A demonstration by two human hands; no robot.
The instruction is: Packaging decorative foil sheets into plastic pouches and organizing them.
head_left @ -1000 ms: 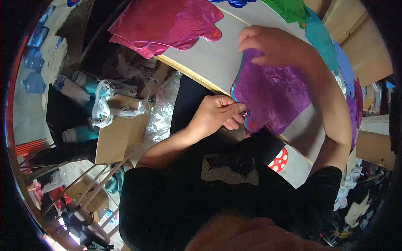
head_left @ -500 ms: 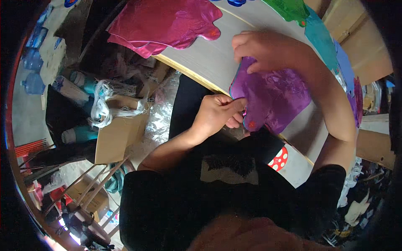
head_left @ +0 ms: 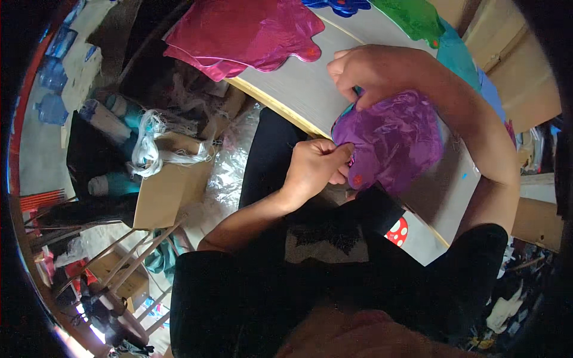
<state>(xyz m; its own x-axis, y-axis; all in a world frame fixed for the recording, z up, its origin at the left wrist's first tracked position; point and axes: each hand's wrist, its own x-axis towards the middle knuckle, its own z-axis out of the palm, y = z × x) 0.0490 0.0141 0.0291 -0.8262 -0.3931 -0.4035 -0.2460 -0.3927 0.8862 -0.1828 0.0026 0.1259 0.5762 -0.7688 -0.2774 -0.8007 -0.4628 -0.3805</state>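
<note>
A shiny purple foil balloon [head_left: 400, 134], limp and wrinkled, with a red spot on a rounded lobe, lies at the table's near edge. My left hand [head_left: 316, 170] is closed in a pinch at its left edge, close to that lobe. Reaching over from the right, my right hand [head_left: 373, 74] curls its fingers and thumb around the balloon's far left corner. A bit of teal shows under that hand. What lies beneath the purple foil is mostly hidden.
On the grey table [head_left: 298, 83], a stack of pink foil balloons [head_left: 250, 36] lies far left, with blue [head_left: 340, 6], green [head_left: 412, 21] and teal foil [head_left: 458, 59] beyond. Left of me stand a cardboard box [head_left: 161, 194] with white string [head_left: 146, 143] and a wooden stool [head_left: 128, 253].
The purple balloon has bunched up and its far edge sits lower. My right hand has shifted slightly left; my left hand keeps its pinch. The whole view has shifted a little.
</note>
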